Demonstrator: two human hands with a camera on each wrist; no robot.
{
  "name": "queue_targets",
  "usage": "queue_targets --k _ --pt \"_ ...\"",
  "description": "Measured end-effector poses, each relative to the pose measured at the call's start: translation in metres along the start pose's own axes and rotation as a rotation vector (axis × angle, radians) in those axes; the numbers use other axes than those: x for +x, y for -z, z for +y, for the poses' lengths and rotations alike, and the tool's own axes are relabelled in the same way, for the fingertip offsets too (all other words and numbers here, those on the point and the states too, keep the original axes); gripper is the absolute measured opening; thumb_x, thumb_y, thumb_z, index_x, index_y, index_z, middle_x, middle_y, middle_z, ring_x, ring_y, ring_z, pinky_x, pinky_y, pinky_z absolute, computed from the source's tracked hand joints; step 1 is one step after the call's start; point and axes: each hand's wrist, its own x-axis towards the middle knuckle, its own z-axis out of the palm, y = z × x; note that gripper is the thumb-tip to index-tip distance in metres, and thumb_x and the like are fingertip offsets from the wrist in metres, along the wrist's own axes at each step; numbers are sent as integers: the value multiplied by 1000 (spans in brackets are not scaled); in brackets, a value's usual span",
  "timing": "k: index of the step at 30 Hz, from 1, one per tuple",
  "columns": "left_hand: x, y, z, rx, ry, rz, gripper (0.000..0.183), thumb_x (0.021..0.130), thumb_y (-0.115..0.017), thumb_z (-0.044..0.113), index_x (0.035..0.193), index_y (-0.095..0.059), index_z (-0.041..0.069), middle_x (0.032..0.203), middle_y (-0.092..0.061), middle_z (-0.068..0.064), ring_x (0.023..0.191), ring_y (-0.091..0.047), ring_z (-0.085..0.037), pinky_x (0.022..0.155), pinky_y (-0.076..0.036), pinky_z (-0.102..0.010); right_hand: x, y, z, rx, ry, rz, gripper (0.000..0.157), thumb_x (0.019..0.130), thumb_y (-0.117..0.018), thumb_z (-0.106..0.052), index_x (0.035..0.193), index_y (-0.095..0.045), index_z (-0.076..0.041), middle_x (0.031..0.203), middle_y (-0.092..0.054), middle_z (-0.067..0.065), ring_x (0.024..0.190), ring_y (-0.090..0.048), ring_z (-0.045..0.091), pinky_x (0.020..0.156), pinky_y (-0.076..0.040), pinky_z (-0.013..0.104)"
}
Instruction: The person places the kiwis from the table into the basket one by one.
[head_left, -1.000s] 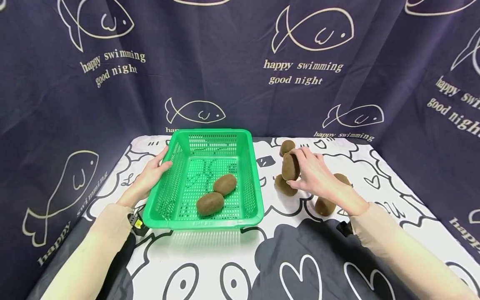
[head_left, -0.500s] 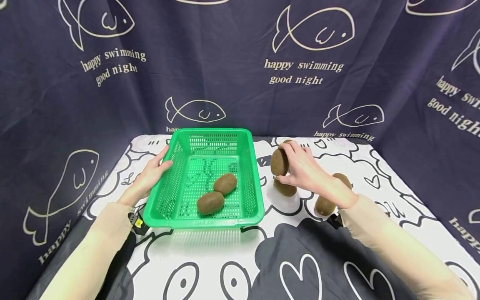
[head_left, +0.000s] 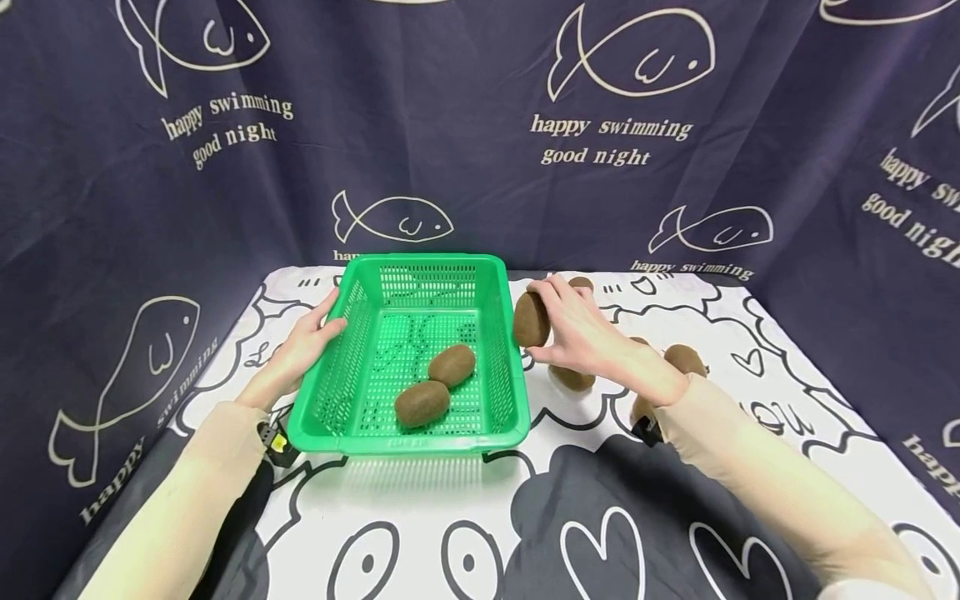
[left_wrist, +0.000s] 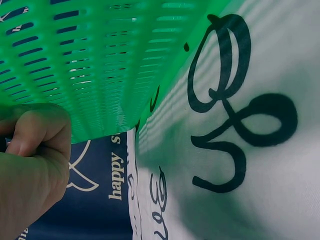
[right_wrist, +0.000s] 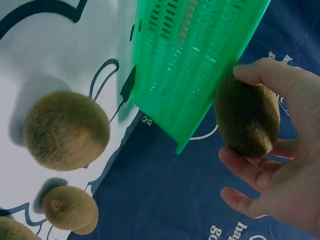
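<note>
A green perforated plastic basket [head_left: 405,445] stands on the cloth in the middle of the head view. Two brown kiwis [head_left: 422,404] lie inside it, towards its near right side. My left hand [head_left: 300,350] grips the left rim, thumb over the edge; in the left wrist view its fingers partly hide behind the hand. Between thumb and fingers, my right hand [head_left: 585,336] holds a kiwi [head_left: 532,320] upright just outside the basket's right rim. The right wrist view shows this kiwi [right_wrist: 247,117] near the basket wall [right_wrist: 185,75], raised off the table.
Several loose kiwis lie right of the basket: one [head_left: 572,379] below my right hand, one [head_left: 582,283] behind it, others [head_left: 686,359] by the forearm, partly covered. A dark fish-print curtain [head_left: 480,150] hangs behind the patterned tablecloth [head_left: 420,500].
My right hand has carried the kiwi leftward, from above the loose kiwis to the basket's right rim. The left hand and the basket stay in place.
</note>
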Motion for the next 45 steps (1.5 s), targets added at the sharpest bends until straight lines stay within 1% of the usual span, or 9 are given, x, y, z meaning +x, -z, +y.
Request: queue_targets --k 7,15,20,25,31,35,37,40,45 --pt "-1 0 2 -23 -12 -10 65 103 -39 21 156 -2 28 157 -23 -23 91 -62 -12 79 -61 -31 7 0 -8 34 21 -1 78 67 -83 -31 130 -48 -2 120 -54 14 112 -51 27 88 -44 49" --pt "-2 0 3 -36 -3 -17 65 104 -38 22 156 -1 27 156 -24 -24 90 -63 -13 80 -61 -33 13 -5 -18 73 63 2 75 68 -83 -33 128 -49 -3 120 -54 13 108 -54 27 88 -45 49" --pt "-2 0 3 -30 -6 -13 65 104 -38 21 156 -1 27 156 -24 -23 90 -63 -12 78 -61 -31 16 -12 -24 65 89 -5 74 68 -82 -35 127 -49 -5 122 -54 12 110 -53 27 89 -45 49" --pt "-3 -1 3 -27 4 -9 65 103 -39 22 156 -1 30 154 -26 -26 87 -63 -12 76 -61 -32 18 -18 -29 22 105 -35 73 68 -81 -37 127 -51 -5 121 -55 10 111 -53 24 90 -45 46" --pt "-3 -1 4 -25 -1 -7 65 103 -39 21 156 -1 28 154 -26 -26 85 -63 -11 75 -61 -30 19 -22 -32 -32 114 -64 79 67 -83 -46 126 -52 -5 118 -56 10 111 -53 26 92 -44 47" --pt "-3 -1 4 -31 -6 -8 65 103 -39 21 156 -1 26 155 -25 -25 86 -62 -10 75 -61 -29 18 -20 -31 4 85 -74 78 75 -77 -51 130 -50 -4 122 -55 12 116 -50 27 93 -43 49" --pt "-3 -1 5 -35 -8 -8 65 103 -39 20 156 -1 26 155 -25 -25 87 -62 -10 76 -61 -29 17 -17 -28 35 63 -65 72 81 -72 -49 132 -50 -3 124 -55 13 117 -49 27 92 -43 49" --pt "-3 -1 4 -38 -12 -8 65 103 -39 20 156 -1 25 156 -24 -25 88 -63 -11 77 -60 -29 15 -13 -23 62 55 -33 60 89 -66 -41 132 -50 -2 124 -56 15 114 -52 28 91 -45 50" --pt "-3 -1 3 -34 -13 -9 65 103 -39 21 156 -1 27 157 -22 -24 90 -62 -11 78 -60 -28 8 -12 -8 74 56 3 48 93 -61 -23 133 -48 1 123 -58 18 109 -56 31 92 -50 48"
